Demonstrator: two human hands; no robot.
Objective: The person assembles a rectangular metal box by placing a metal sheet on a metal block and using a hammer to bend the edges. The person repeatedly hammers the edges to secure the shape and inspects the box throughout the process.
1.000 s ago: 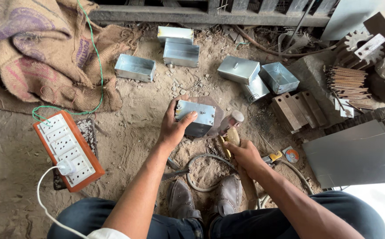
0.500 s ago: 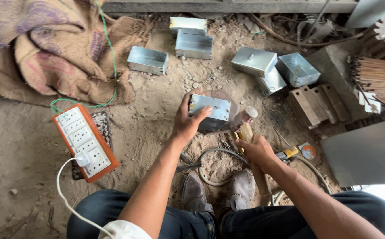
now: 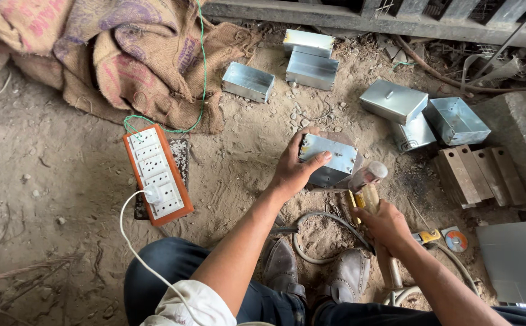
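Gripping the metal box (image 3: 329, 158) by its near edge, the left hand (image 3: 293, 172) steadies it; right hand (image 3: 384, 223) clasps a torch (image 3: 365, 184).

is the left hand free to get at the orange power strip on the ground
Probably not at once: the left hand grips a metal box. The power strip lies to its left on bare dirt with nothing between, so only the grip stands in the way.

Materials and finishes, taken from the galvanised box (image 3: 329, 158) outward.
Box: dull grey sheet metal, smooth, faintly shiny. Torch (image 3: 365, 187) beside it: brass-coloured metal. Left of it, power strip (image 3: 157, 174): glossy white plastic in an orange frame. Beyond, sacking (image 3: 124, 54): coarse matt jute. Ground (image 3: 63, 199): rough dry dirt.
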